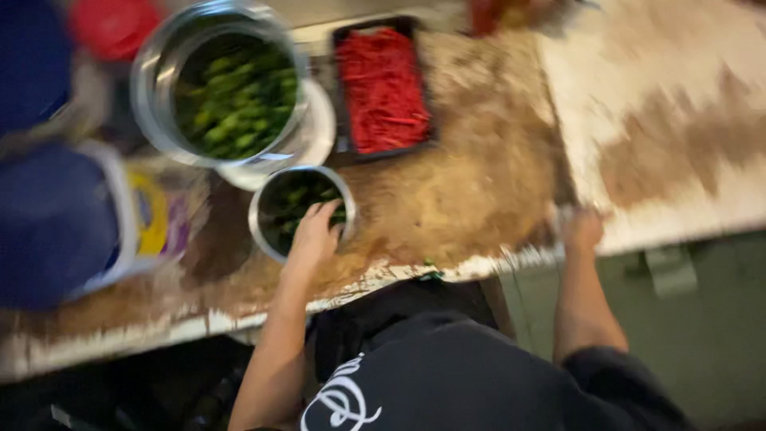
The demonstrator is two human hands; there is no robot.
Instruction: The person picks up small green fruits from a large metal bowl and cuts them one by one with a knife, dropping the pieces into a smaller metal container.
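Note:
The picture is blurred by motion. My left hand (313, 234) reaches into a small steel bowl (263, 227) of green vegetable pieces, fingers spread over its near rim. I cannot tell whether it has hold of any pieces. My right hand (582, 231) rests at the near edge of the worn brown and white table (479, 183), apart from the bowls. Its fingers are too blurred to read. A larger steel bowl (159, 104) of green pods stands behind the small one. To its right is a black tray (345, 96) of red strips.
A blue and white container (56, 223) with a yellow item beside it stands at the left. Something red (112, 28) sits at the back left, with a white plate (319, 132) under the big bowl. A grey floor (702, 335) lies below the table's right side.

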